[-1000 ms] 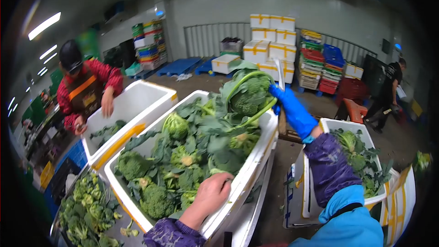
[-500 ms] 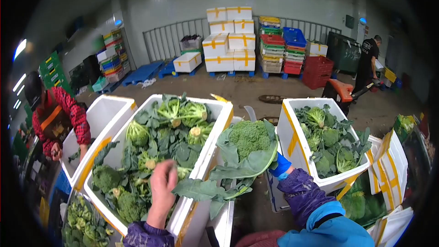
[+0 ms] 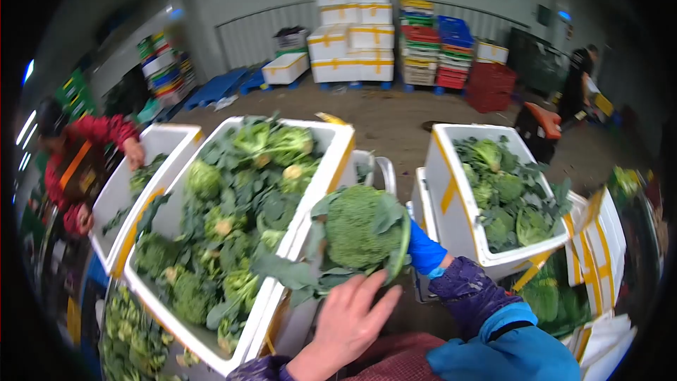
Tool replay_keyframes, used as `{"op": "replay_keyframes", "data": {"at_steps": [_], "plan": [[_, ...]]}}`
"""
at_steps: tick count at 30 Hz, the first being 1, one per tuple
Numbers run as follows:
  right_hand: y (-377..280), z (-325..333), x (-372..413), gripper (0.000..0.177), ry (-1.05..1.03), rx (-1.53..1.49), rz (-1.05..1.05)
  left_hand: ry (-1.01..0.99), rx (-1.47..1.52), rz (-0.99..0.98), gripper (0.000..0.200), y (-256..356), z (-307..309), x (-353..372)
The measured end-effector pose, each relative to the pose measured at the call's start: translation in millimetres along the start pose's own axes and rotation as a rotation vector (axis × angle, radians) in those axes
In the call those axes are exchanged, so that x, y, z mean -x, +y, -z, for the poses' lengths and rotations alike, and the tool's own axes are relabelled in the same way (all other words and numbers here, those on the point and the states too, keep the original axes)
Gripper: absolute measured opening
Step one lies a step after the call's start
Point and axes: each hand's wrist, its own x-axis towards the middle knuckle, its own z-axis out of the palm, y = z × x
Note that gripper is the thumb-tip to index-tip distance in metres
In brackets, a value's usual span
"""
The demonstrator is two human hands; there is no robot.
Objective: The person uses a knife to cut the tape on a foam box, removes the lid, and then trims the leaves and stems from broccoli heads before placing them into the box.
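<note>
A head of broccoli (image 3: 361, 226) with large green leaves is held up before me, floret side towards me. My right hand (image 3: 424, 248), in a blue glove, grips it from the right; the fingertips are hidden behind the leaves. Just below the floret is my bare left hand (image 3: 349, 328), fingers stretched and a little apart. Its fingertips reach the lower leaves, though whether they touch cannot be made out. To the left stands a white foam box (image 3: 243, 349) filled with broccoli heads, some stem end up. A smaller foam box (image 3: 453, 180) of broccoli stands at the right.
On the left, a person in a red top (image 3: 106, 130) reaches into another foam box (image 3: 116, 222). More broccoli (image 3: 134, 339) lies at lower left. Taped foam boxes (image 3: 352, 39) and crates (image 3: 419, 56) are stacked at the back. A person in black (image 3: 575, 85) stands beyond an orange-and-black machine (image 3: 541, 125).
My left hand has moved from over the large box to below the broccoli. The floret has turned more towards me. The person in red has raised one hand at the box.
</note>
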Motion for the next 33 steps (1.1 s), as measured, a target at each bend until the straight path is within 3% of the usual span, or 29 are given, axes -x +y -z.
{"op": "replay_keyframes", "data": {"at_steps": [2,4,5,6,7,8,9,10,11,12,13,14,15,17,18,19,21,25,29,32,33], "plan": [[-15.5,-0.9,3.0,0.038,0.082,0.175,0.276,0.076,-0.063,0.002,0.038,-3.4,15.1,-3.7],[-33.9,42.5,-8.3,0.038,0.121,0.203,0.344,0.07,-0.032,0.053,0.031,-5.3,43.9,-8.2],[-53.5,48.6,-0.3,0.036,0.101,0.248,0.463,0.023,0.06,0.196,0.04,-10.7,52.3,0.5],[-67.3,67.0,-5.7,0.032,0.284,0.218,0.54,-0.001,-0.096,0.181,0.039,-12.3,68.3,-7.3],[-85.1,98.9,-14.1,0.027,0.343,0.107,0.544,0.084,-0.039,0.246,0.036,-25.1,66.6,-1.0],[-106.1,118.7,-3.2,0.026,0.559,0.375,0.567,0.185,-0.057,0.327,0.03,-36.5,60.1,2.8],[-120.5,147.3,-5.8,0.025,0.683,0.334,0.641,0.19,-0.025,0.392,0.028,-44.9,61.2,5.0],[-138.5,157.8,7.0,0.031,0.792,0.474,0.597,0.196,0.006,0.462,0.025,-52.9,63.2,6.5],[-148.1,202.2,8.3,0.029,0.827,0.432,0.589,0.196,0.004,0.463,0.025,-62.1,65.1,7.8],[-137.6,296.1,12.1,0.03,0.812,1.105,0.72,0.135,0.017,0.44,0.03,-71.8,66.1,10.1],[-133.4,341.3,18.2,0.033,0.934,1.735,0.939,0.08,0.025,0.426,0.036,-77.8,65.1,11.7],[-133.7,382.4,39.4,0.044,1.021,1.063,0.311,0.145,0.187,0.584,0.025,-80.8,53.4,11.6],[-126.0,361.6,62.5,0.05,0.904,0.53,0.337,0.125,0.21,0.548,0.027,-89.5,47.5,15.6],[-113.7,356.0,70.8,0.031,1.004,0.594,0.399,0.097,0.23,0.503,0.027,-96.9,43.0,23.2],[-116.9,384.8,65.2,0.027,0.99,0.655,0.287,0.077,0.233,0.485,0.025,-93.7,39.9,18.9],[-113.3,370.7,54.8,0.027,0.952,0.722,0.381,0.05,0.179,0.421,0.023,-94.5,36.6,18.8],[-122.1,318.7,1.8,0.027,0.926,0.761,0.305,0.035,0.115,0.357,0.022,-97.4,31.2,20.6],[-115.1,137.7,-85.1,0.028,0.622,0.898,0.289,0.068,0.148,0.393,0.021,-94.7,31.8,23.4],[-69.0,-41.4,-131.3,0.015,0.096,0.907,0.314,0.06,0.201,0.404,0.018,-99.8,25.1,29.1],[-24.3,-158.4,-131.1,0.018,-0.356,0.976,0.098,0.084,0.175,0.347,0.016,-100.0,21.3,32.5],[-6.5,-185.0,-136.4,0.024,-0.593,1.02,0.101,0.099,0.157,0.329,0.017,-98.5,22.1,33.5]]}}
